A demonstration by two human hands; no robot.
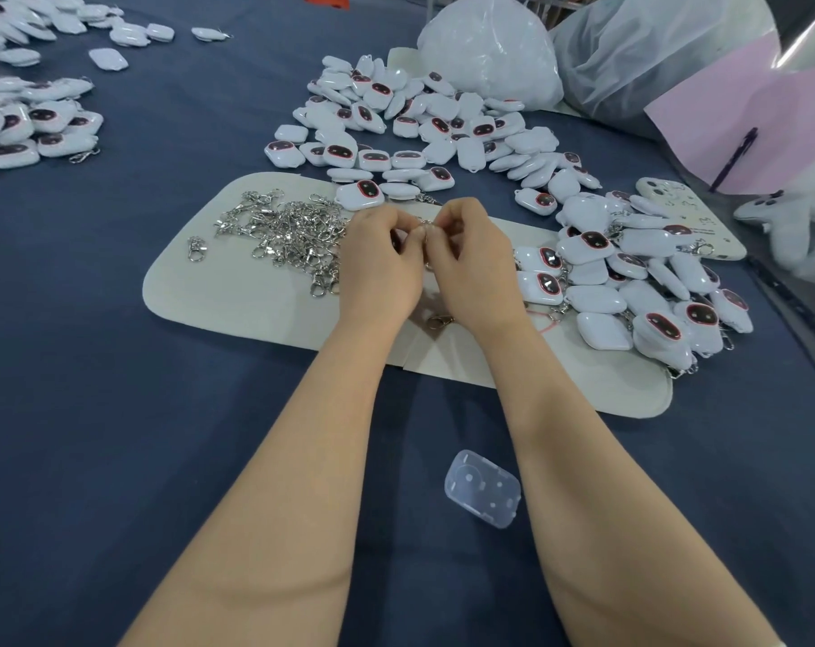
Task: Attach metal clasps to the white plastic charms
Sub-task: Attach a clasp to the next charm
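Silver clasps (293, 235) lie heaped beside loose piles of white, dark-faced charms (424, 128).

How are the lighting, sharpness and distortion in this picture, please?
Head view: soft, even light, faint shadows on the mat beneath the left hand and right hand; small glare on the charms; wide-angle stretch in the near forearms; clasp pile sharp, far plastic bags softer.

On my feed, a table (116, 319) covered in dark blue cloth fills nearly the whole view. A pale felt mat (237, 291) lies flat on the cloth. At the far side I see a crumpled white plastic bag (489, 53), with a larger clear bag (653, 53) just beside it and a pink sheet (746, 133) to the right. The light is even and soft, and shadows are faint.
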